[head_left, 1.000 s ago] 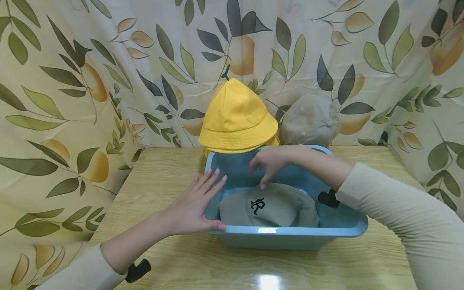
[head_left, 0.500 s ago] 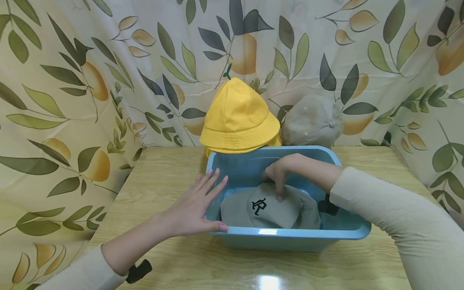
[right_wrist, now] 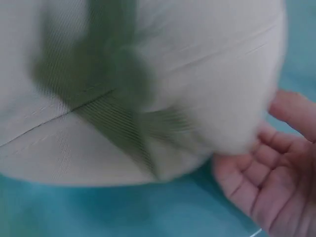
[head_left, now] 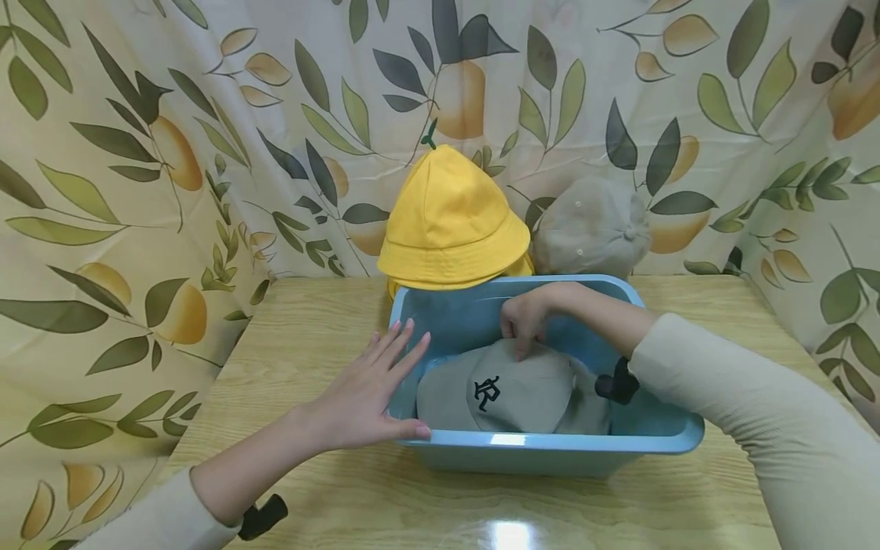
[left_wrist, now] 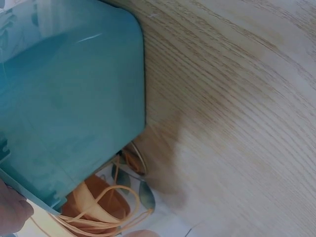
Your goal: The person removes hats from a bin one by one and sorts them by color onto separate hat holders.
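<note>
A grey-green baseball cap [head_left: 522, 389] with a dark embroidered emblem sits in a blue plastic tub [head_left: 550, 441]. My right hand [head_left: 532, 313] reaches over the tub and pinches the cap's top edge, thumb on the near side. In the right wrist view the fingers [right_wrist: 271, 173] curl behind the fabric of the cap [right_wrist: 212, 79]. At the tub's left side my left hand [head_left: 364, 397] lies with fingers spread, its thumb resting along the front rim. The left wrist view has the tub's outer wall [left_wrist: 74, 98] and a bit of a hand [left_wrist: 12, 210] at its edge.
Behind the tub stands a yellow bucket hat [head_left: 450, 221] with a green sprout on top. A beige cap [head_left: 591, 229] is to its right. Thin orange cords [left_wrist: 113, 217] lie by the tub. A leaf-patterned curtain [head_left: 275, 114] encloses the wooden table [head_left: 316, 328].
My right hand has come down from above the cap and taken hold of its top edge. The cap's crown has risen slightly and shifted. My left hand has stayed in place.
</note>
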The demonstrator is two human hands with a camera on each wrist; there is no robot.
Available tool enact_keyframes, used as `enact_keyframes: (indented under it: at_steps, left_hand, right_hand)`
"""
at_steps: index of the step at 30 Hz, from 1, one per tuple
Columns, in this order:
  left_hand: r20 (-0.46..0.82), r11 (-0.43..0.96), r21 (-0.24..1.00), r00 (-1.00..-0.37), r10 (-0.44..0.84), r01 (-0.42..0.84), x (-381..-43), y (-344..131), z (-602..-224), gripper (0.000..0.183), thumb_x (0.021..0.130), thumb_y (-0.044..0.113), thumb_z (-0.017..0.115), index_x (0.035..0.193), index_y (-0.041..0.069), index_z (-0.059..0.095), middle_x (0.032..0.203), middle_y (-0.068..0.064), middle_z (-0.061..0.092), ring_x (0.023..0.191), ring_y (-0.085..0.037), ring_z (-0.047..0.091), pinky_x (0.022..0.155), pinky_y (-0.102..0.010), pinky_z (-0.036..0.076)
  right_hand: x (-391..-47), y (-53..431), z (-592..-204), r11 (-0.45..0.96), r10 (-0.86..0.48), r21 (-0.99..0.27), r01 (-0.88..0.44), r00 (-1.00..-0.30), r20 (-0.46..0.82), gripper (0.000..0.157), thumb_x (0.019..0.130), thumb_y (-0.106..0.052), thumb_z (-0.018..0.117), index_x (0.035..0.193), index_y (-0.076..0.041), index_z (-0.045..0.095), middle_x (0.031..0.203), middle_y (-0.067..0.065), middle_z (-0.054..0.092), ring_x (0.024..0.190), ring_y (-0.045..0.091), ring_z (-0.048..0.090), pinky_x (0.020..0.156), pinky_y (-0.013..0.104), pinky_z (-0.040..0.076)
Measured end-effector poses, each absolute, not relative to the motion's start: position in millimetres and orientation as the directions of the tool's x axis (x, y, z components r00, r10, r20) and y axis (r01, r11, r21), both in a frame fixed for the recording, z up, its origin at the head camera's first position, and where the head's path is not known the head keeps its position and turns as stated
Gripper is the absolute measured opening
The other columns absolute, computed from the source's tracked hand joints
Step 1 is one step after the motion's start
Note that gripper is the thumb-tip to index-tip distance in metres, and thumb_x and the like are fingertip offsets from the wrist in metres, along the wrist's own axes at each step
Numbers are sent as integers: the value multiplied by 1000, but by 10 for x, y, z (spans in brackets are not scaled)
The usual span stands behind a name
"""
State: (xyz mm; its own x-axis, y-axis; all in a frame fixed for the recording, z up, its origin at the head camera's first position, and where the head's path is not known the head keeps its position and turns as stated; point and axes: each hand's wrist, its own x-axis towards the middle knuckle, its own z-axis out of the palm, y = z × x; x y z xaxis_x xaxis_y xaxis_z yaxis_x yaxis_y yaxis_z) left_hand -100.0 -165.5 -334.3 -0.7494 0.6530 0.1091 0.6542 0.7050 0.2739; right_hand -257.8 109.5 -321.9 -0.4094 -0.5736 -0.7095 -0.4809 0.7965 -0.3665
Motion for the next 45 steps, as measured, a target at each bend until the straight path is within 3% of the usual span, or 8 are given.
enact_keyframes:
  at_steps: [7, 15, 21, 29, 33, 36, 41, 45]
  left_hand:
    - [145, 689, 268, -735, 662, 673, -983, -1654, -3338, 104, 76, 85, 21, 153, 17, 7, 159, -11, 0, 146, -34, 3, 115, -54, 10]
    - [175, 683, 271, -733, 658, 678, -995, -1651, -3327, 104, 75, 85, 24, 153, 17, 11, 158, -15, 10, 145, -34, 9, 113, -59, 11]
    - [176, 698, 274, -749, 639, 661, -1010, -1642, -3255, 108, 73, 86, 31, 153, 16, 16, 157, -14, 15, 144, -30, 16, 112, -60, 9]
    - [212, 658, 246, -702, 680, 711, -1109, -1629, -3075, 119, 62, 66, 75, 152, 11, 19, 155, -20, 18, 142, -34, 21, 109, -65, 12]
    - [339, 579, 155, -593, 730, 801, -1200, -1660, -2981, 120, 56, 56, 83, 149, 5, 27, 152, -24, 25, 140, -35, 27, 108, -66, 19]
    - [448, 480, 36, -443, 777, 877, -1284, -1672, -2903, 108, 56, 41, 89, 143, 2, 38, 146, -25, 34, 136, -36, 33, 107, -63, 25]
    - [590, 312, -168, -158, 792, 935, -1441, -1584, -2726, 58, 63, 3, 86, 116, 5, 63, 119, -15, 61, 119, -31, 55, 104, -51, 38]
    - [612, 236, -291, -9, 791, 927, -1529, -1471, -2596, 29, 72, -7, 72, 98, 6, 70, 98, -8, 67, 104, -25, 64, 98, -43, 46]
  right_hand:
    - [-2531, 1104, -3124, 771, -629, -439, -461, -445, -638, 25, 80, -4, 64, 62, -16, 51, 59, -5, 47, 51, 9, 49, 55, 28, 50]
    - [-2474, 1177, -2839, 683, -730, -596, -422, -401, -553, 9, 84, -9, 63, 78, -10, 57, 68, -4, 48, 61, 11, 46, 59, 27, 41]
    - [-2431, 1232, -2547, 652, -758, -618, -439, -408, -509, 6, 85, -8, 62, 84, -7, 56, 69, -2, 45, 64, 11, 44, 60, 25, 37]
    - [-2380, 1358, -2128, 644, -762, -613, -458, -454, -462, 10, 87, -11, 64, 87, -4, 56, 73, -1, 49, 69, 11, 46, 63, 25, 40]
    - [-2329, 1495, -1882, 636, -768, -613, -469, -459, -446, 18, 90, -16, 65, 94, -1, 57, 81, 4, 55, 77, 16, 53, 69, 28, 46]
    - [-2297, 1584, -1737, 624, -778, -617, -480, -461, -428, 19, 91, -16, 62, 98, 0, 56, 87, 8, 56, 82, 21, 56, 71, 31, 50]
    - [-2269, 1660, -1628, 594, -801, -630, -501, -445, -401, 19, 94, -16, 59, 99, 1, 53, 89, 9, 55, 85, 21, 56, 72, 31, 50]
    - [-2286, 1694, -1663, 577, -812, -653, -491, -434, -390, 18, 94, -15, 59, 98, 1, 53, 86, 8, 53, 82, 20, 55, 70, 31, 49]
